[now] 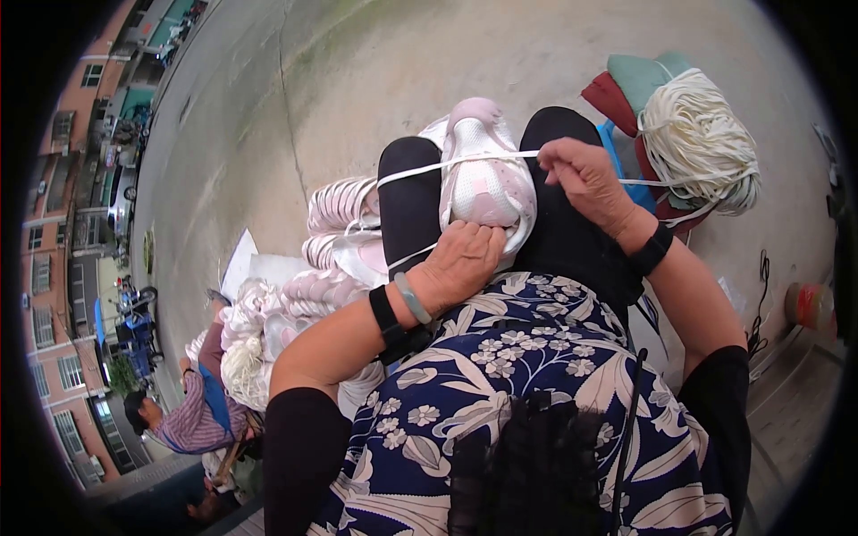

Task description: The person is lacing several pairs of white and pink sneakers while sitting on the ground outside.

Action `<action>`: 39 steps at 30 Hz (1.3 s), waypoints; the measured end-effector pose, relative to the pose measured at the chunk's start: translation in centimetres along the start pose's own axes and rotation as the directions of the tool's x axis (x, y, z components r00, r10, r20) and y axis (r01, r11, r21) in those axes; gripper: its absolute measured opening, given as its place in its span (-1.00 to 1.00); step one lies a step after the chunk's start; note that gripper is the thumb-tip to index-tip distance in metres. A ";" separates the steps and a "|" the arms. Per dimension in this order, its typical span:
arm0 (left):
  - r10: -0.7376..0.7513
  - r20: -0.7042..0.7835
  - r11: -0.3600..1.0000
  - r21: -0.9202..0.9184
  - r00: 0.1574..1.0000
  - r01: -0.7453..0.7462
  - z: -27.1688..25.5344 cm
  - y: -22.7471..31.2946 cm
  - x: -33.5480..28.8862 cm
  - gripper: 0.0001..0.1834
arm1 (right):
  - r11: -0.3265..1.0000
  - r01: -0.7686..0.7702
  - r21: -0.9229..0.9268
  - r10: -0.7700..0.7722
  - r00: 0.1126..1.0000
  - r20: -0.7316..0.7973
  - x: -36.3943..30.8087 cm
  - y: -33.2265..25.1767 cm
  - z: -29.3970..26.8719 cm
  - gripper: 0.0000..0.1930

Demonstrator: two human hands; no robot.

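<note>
Shoe pile [349, 214] is lying at left. Lace [416, 172] is passing over left knee [407, 201] — could be sliding off if tension drops; shoe [478, 192] is sitting between the knees, could be twisting if pulled unevenly. Left hand [466, 259] is curling closed on its near end; fingertips are hiding, can't tell if lace is caught too. Right hand [583, 179] is pinching lace, thumb and fingers together — a weak pinch could be losing it. Lace bundle [697, 138] is resting far right.
</note>
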State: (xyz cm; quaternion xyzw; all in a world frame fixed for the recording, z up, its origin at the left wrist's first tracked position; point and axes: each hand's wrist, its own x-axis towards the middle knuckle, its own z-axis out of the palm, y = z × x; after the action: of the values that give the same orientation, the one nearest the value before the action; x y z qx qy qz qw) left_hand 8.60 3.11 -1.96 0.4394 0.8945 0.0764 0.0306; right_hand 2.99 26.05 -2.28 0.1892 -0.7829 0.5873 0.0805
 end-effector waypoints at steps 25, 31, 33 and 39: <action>-0.635 0.113 0.381 -0.815 0.764 0.437 -8.0 -4.4 -4.8 -0.68 | 0.073 -0.945 0.320 0.903 0.199 0.380 4.3 14.5 8.6 -0.43; -0.605 0.121 0.357 -0.843 0.787 0.404 -7.4 -5.2 -5.8 -0.66 | -0.017 -0.937 0.350 0.976 0.061 0.211 4.1 17.2 10.4 -0.44; -0.613 0.122 0.325 -0.861 0.780 0.391 -7.2 -5.5 -6.0 -0.67 | -0.026 -0.939 0.343 0.979 0.045 0.197 4.3 17.5 10.5 -0.43; -0.523 0.029 0.432 -0.852 0.852 0.295 -5.5 -5.8 -7.7 -0.65 | -0.061 -0.921 0.385 0.979 0.019 0.201 3.9 19.2 11.5 -0.53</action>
State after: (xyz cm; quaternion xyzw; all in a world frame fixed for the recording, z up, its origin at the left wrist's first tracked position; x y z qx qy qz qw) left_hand 8.17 -7.09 2.40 0.1259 0.8240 0.5333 0.1443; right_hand -7.01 18.96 -21.41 -0.4401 -0.5358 0.6352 -0.3403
